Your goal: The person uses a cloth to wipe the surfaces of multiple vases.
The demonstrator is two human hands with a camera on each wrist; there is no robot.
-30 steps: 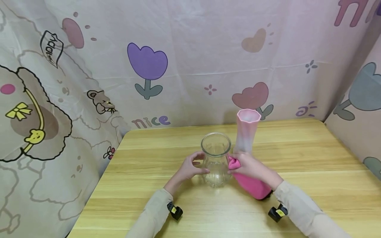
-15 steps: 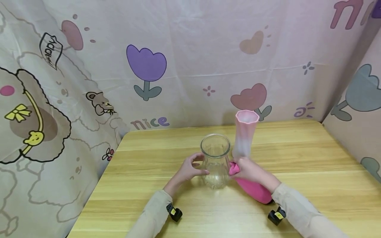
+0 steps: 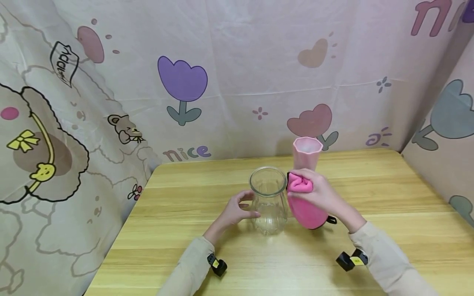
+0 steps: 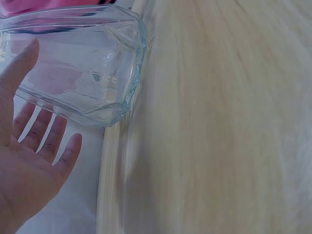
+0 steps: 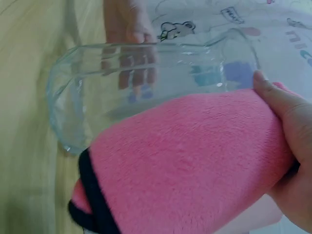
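A clear glass vase (image 3: 269, 213) stands upright on the table. My left hand (image 3: 235, 211) is at its left side, thumb before the glass and fingers spread behind; in the left wrist view the fingers look nearly straight, with a gap between palm and vase. My right hand (image 3: 320, 191) grips a bunched pink cloth (image 3: 307, 213) with dark edging, right beside the vase's right side. The lower part of the cloth hangs below the hand. In the right wrist view the plush cloth (image 5: 185, 156) overlaps the vase (image 5: 141, 73), and the left fingers show through the glass.
A tall pink-and-white vase (image 3: 306, 158) with a fluted rim stands behind the right hand, its lower part hidden. The wooden table (image 3: 177, 185) meets a printed cloth backdrop (image 3: 237, 82) at the back and sides.
My right hand has lifted the cloth from low beside the glass vase to near its rim, now covering more of the pink vase. The left hand and glass vase have barely moved.
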